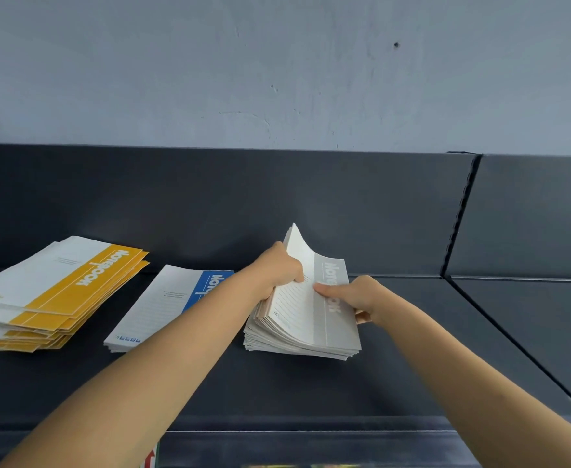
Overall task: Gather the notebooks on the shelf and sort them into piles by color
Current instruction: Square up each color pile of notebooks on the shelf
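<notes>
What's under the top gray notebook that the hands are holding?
A pile of notebooks on the dark shelf. Only their edges show; their covers are hidden beneath the gray notebook.

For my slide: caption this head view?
Left hand and right hand grip grey paper notebooks beside a blue notebook pile and yellow notebook pile on dark shelf.

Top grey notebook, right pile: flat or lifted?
Lifted and curled. The left hand bends the left edge of the grey-banded notebook up off the grey pile; the right hand pinches its right side.
</notes>
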